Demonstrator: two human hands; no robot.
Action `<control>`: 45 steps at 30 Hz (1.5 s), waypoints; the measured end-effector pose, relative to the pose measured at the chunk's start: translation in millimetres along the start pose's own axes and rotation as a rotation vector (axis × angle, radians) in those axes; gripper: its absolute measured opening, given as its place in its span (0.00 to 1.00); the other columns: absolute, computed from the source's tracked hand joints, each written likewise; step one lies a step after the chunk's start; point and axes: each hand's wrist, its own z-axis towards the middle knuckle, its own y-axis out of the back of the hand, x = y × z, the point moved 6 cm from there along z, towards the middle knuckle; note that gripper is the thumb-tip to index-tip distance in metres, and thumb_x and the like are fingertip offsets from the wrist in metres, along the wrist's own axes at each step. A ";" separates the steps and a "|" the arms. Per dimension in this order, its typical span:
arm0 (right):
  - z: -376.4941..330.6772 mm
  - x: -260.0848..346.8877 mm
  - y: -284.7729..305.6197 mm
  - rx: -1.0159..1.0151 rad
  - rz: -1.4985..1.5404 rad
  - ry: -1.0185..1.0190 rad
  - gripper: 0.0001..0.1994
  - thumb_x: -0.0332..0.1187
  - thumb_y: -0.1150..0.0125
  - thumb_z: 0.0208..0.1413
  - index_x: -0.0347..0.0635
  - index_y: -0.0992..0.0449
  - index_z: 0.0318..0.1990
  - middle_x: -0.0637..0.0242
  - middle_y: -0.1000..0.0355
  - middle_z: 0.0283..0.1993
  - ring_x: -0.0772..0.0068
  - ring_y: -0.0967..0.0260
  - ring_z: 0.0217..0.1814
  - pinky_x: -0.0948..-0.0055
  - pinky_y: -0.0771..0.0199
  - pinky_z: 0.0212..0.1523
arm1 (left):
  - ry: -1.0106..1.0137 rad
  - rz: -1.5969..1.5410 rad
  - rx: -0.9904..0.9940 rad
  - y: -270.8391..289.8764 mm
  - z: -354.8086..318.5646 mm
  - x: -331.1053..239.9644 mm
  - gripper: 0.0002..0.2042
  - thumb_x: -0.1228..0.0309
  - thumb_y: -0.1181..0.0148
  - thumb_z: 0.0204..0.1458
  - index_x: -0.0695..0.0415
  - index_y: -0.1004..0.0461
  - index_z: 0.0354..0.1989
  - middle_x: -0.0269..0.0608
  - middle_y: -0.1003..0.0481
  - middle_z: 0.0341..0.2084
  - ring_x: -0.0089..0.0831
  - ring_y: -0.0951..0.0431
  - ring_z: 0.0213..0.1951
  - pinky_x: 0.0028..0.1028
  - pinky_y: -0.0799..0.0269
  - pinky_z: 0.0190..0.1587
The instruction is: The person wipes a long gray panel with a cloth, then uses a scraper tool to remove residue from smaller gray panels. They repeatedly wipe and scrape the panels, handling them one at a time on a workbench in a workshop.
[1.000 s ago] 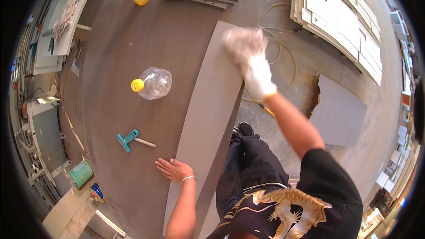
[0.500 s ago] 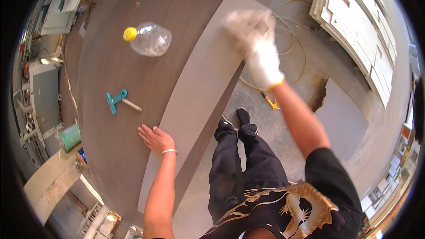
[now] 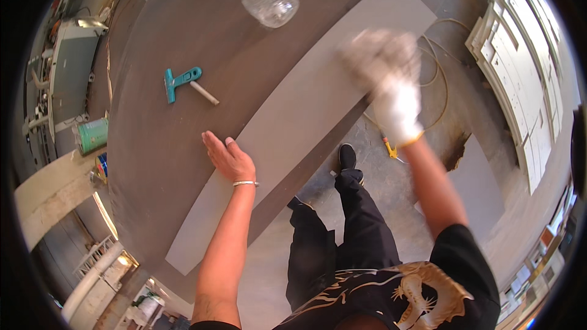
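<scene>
A long grey strip panel (image 3: 293, 104) lies slantwise on the large brown work surface. My bare left hand (image 3: 229, 159) rests on the strip near its left long edge, fingers stretched out and holding nothing. A light bracelet circles that wrist. Over the farther part of the strip is my right hand (image 3: 385, 70) in a whitish work glove. Motion smears its fingers, so whether anything is in them cannot be made out. Beyond my left hand lie a teal T-shaped hand tool (image 3: 180, 79) and a short pale stick (image 3: 205, 93).
A clear plastic bottle (image 3: 269, 3) with a yellow cap lies on the brown surface. Right of it, on the floor, are a coiled hose (image 3: 445, 95) with a yellow air gun (image 3: 389, 146), a broken-edged grey sheet (image 3: 477, 177) and stacked white panels (image 3: 510, 73). A green can (image 3: 92, 135) stands left.
The view has shifted, and one of my feet has stepped ahead of the other. My right hand has come back somewhat along the strip from its far end. The left hand stays on the strip.
</scene>
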 end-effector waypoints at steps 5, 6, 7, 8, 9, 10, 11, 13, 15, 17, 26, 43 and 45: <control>121.7 -16.7 20.5 -0.044 -0.020 -0.299 0.22 0.28 0.47 0.64 0.48 0.22 0.65 0.57 0.21 0.62 0.52 0.28 0.68 0.46 0.31 0.71 | 0.035 -0.219 -0.057 6.7 -0.9 -9.4 0.34 0.58 0.60 0.74 0.68 0.50 0.81 0.59 0.50 0.82 0.52 0.52 0.83 0.44 0.58 0.83; 114.3 40.6 14.1 0.012 0.017 -0.176 0.22 0.31 0.45 0.65 0.49 0.22 0.66 0.54 0.21 0.61 0.47 0.27 0.67 0.41 0.30 0.69 | 0.043 -0.294 -0.075 6.4 -0.7 -11.4 0.34 0.58 0.60 0.74 0.67 0.51 0.82 0.59 0.51 0.82 0.51 0.53 0.83 0.44 0.59 0.83; 96.9 108.9 13.8 -0.049 -0.154 0.115 0.18 0.39 0.47 0.69 0.49 0.20 0.62 0.58 0.19 0.56 0.50 0.24 0.61 0.49 0.30 0.68 | 0.072 -0.394 -0.106 7.7 -1.9 -8.7 0.34 0.59 0.59 0.74 0.67 0.51 0.82 0.59 0.52 0.83 0.50 0.54 0.83 0.43 0.60 0.83; 70.4 167.2 11.6 -0.101 -0.068 0.278 0.18 0.39 0.46 0.69 0.50 0.20 0.62 0.59 0.21 0.59 0.51 0.27 0.65 0.49 0.31 0.70 | 0.073 -0.501 -0.066 8.4 -3.3 -3.2 0.34 0.60 0.58 0.74 0.67 0.51 0.82 0.58 0.52 0.83 0.50 0.54 0.83 0.44 0.61 0.83; 47.2 207.4 4.9 -0.036 0.098 0.354 0.18 0.40 0.45 0.68 0.51 0.20 0.61 0.60 0.23 0.63 0.52 0.30 0.69 0.50 0.33 0.73 | 0.085 -0.631 -0.044 12.1 -6.3 7.8 0.34 0.60 0.57 0.73 0.67 0.52 0.82 0.58 0.52 0.83 0.50 0.54 0.84 0.44 0.61 0.83; 41.2 215.9 -6.8 0.142 0.224 0.383 0.18 0.40 0.44 0.68 0.52 0.20 0.61 0.61 0.24 0.65 0.53 0.32 0.72 0.50 0.35 0.75 | 0.034 -0.747 -0.014 14.4 -8.3 17.4 0.34 0.61 0.56 0.73 0.67 0.52 0.82 0.57 0.52 0.83 0.49 0.54 0.84 0.45 0.62 0.84; 35.7 210.6 -6.7 0.127 0.305 0.363 0.18 0.40 0.45 0.68 0.52 0.20 0.62 0.60 0.24 0.65 0.52 0.32 0.72 0.50 0.35 0.75 | -0.030 -0.714 -0.022 25.7 -13.9 37.0 0.34 0.63 0.54 0.72 0.65 0.51 0.82 0.57 0.51 0.83 0.48 0.55 0.84 0.45 0.63 0.84; 61.8 138.1 -4.7 0.077 0.115 0.326 0.18 0.39 0.46 0.68 0.53 0.19 0.62 0.59 0.23 0.64 0.50 0.31 0.70 0.49 0.34 0.73 | -0.130 -0.284 -0.049 69.8 -29.4 104.4 0.30 0.62 0.53 0.72 0.61 0.43 0.81 0.57 0.47 0.82 0.51 0.51 0.83 0.51 0.60 0.82; 117.5 31.5 4.2 -0.014 -0.019 0.196 0.19 0.39 0.47 0.68 0.54 0.19 0.62 0.57 0.22 0.63 0.48 0.29 0.68 0.49 0.34 0.71 | 0.010 0.114 0.004 110.9 -53.2 194.2 0.29 0.62 0.56 0.74 0.60 0.41 0.80 0.56 0.45 0.81 0.56 0.48 0.81 0.53 0.57 0.81; 152.7 -32.2 10.1 -0.106 -0.110 -0.042 0.19 0.38 0.48 0.68 0.56 0.19 0.63 0.56 0.21 0.61 0.47 0.28 0.67 0.49 0.33 0.70 | 0.163 0.358 0.068 140.5 -86.1 269.6 0.27 0.62 0.60 0.74 0.58 0.39 0.79 0.54 0.43 0.80 0.59 0.47 0.80 0.54 0.55 0.81; 83.2 166.4 1.9 0.291 0.264 0.301 0.22 0.31 0.40 0.60 0.51 0.19 0.63 0.64 0.20 0.61 0.54 0.26 0.63 0.54 0.26 0.63 | 0.145 0.277 -0.008 145.0 -171.1 269.9 0.27 0.60 0.62 0.75 0.60 0.38 0.77 0.53 0.38 0.76 0.58 0.45 0.78 0.56 0.53 0.80; 50.5 169.9 -41.8 0.344 0.052 0.025 0.26 0.34 0.42 0.65 0.52 0.26 0.71 0.57 0.27 0.72 0.49 0.37 0.78 0.53 0.40 0.79 | 0.171 0.258 0.000 150.1 -180.4 260.3 0.32 0.59 0.61 0.73 0.63 0.46 0.81 0.52 0.44 0.81 0.54 0.51 0.82 0.53 0.61 0.82; 44.0 184.8 -43.2 0.289 -0.033 0.087 0.29 0.34 0.45 0.67 0.53 0.31 0.77 0.57 0.33 0.78 0.50 0.43 0.82 0.56 0.44 0.81 | 0.204 0.251 0.002 146.7 -181.4 259.5 0.33 0.60 0.59 0.72 0.65 0.47 0.81 0.53 0.45 0.81 0.54 0.51 0.82 0.53 0.62 0.82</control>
